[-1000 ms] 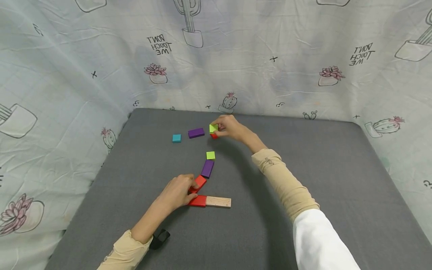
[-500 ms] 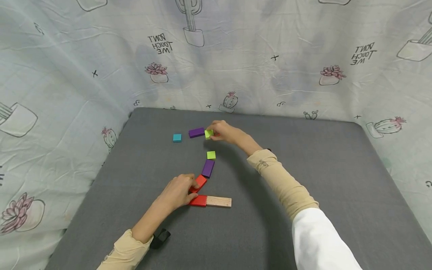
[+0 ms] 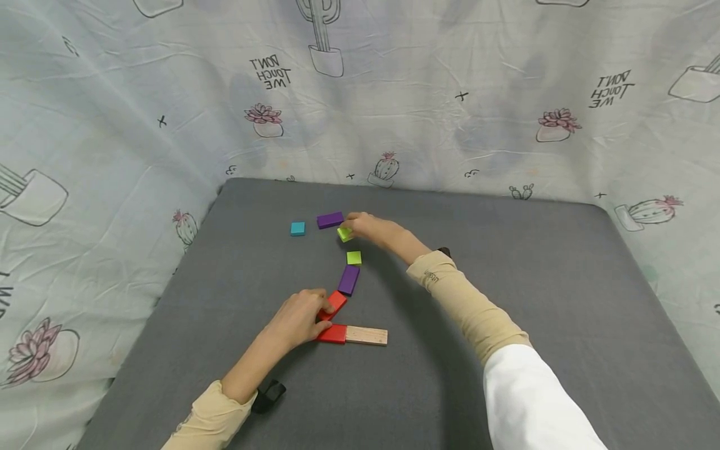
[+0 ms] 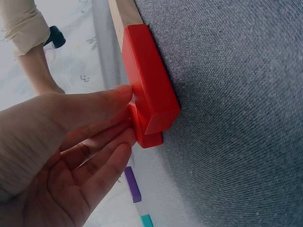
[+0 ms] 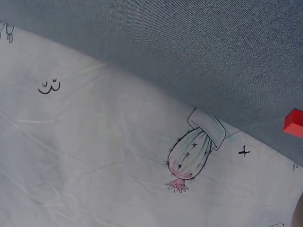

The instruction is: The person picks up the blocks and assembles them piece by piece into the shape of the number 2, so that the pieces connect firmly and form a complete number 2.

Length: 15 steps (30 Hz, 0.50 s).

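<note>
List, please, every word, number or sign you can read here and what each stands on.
"DON'T TOUCH ME": twice on the patterned cloth, lettering flipped.
"x": small cross marks on the same cloth.
Right sleeve: lettering too small to read.
Left sleeve: marks too small to read.
Cloth's left edge: lettering cut off, unreadable.

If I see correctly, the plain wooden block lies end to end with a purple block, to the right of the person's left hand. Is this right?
Not quite: the plain wooden block lies end to end with a red block, not a purple one, to the right of the left hand. The head view shows it.
</note>
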### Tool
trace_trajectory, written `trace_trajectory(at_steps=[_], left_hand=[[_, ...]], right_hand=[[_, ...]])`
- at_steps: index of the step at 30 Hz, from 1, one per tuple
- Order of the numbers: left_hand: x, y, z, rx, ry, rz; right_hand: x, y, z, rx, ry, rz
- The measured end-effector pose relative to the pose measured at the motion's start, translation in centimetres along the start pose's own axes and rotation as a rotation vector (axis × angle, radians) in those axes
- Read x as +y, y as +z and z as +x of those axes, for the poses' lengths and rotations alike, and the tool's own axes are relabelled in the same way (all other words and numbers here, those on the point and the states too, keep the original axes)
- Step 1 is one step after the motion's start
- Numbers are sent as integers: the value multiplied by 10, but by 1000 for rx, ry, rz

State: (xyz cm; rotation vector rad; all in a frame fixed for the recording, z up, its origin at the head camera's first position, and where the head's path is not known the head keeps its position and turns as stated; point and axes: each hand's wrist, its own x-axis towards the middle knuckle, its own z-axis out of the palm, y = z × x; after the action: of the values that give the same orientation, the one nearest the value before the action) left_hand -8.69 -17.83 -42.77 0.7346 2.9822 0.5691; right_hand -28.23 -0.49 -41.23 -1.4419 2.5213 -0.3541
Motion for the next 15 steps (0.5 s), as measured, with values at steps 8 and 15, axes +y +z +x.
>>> trace_trajectory(at_steps=[8,15], left_hand=[[1,-1,1,-10,-3,4],[1,-3,0,-5,0,4]], right_hand=[[2,6,-4,-62,-39,-170],[1,9,-4,-112,-104,-298]])
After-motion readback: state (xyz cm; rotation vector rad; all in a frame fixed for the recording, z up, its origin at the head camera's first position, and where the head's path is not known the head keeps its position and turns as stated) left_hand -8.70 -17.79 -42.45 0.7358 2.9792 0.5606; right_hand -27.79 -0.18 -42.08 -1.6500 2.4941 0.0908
